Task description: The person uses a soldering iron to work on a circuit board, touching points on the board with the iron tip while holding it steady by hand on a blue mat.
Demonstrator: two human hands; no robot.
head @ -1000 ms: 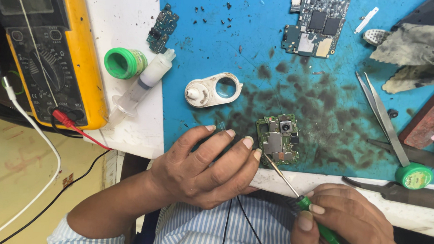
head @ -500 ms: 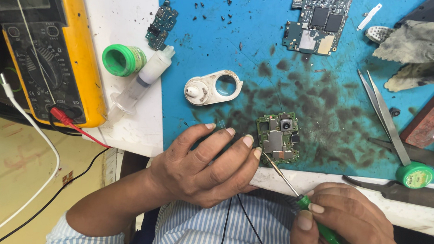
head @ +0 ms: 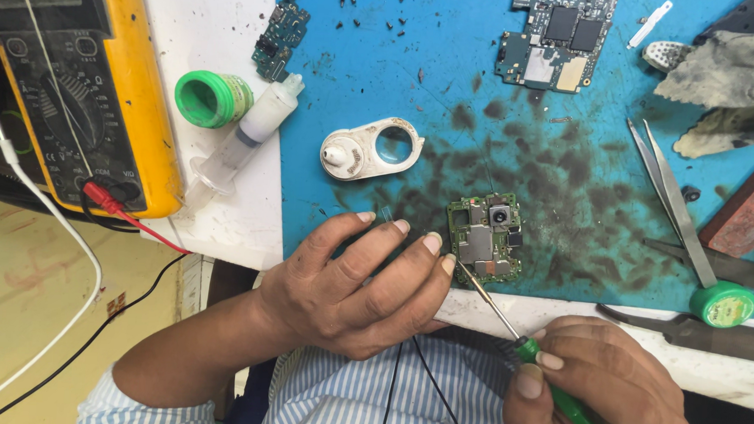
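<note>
Head view, right hand [head: 594, 387] gripping slim screwdriver [head: 508, 324], square green board [head: 484, 236]

Green circuit board [head: 484, 235] w/ silver shields + black camera lens. Screwdriver [head: 548, 376]: green handle, silver shaft. Mat [head: 384, 60] blue w/ dark smudges. Multimeter [head: 77, 89] yellow/black, red lead. Jar [head: 212, 97] green. Tweezers [head: 670, 195] silver. Shirt [head: 343, 405] blue-white striped. Surface [head: 207, 26] white.

Bright, even overhead light fills your view of the bench [head: 232, 28]; shadows stay soft and short beneath your left hand [head: 348, 287]. Focus holds sharp at centre, with mild wide-angle bending toward the frame's edges and no glare.
</note>
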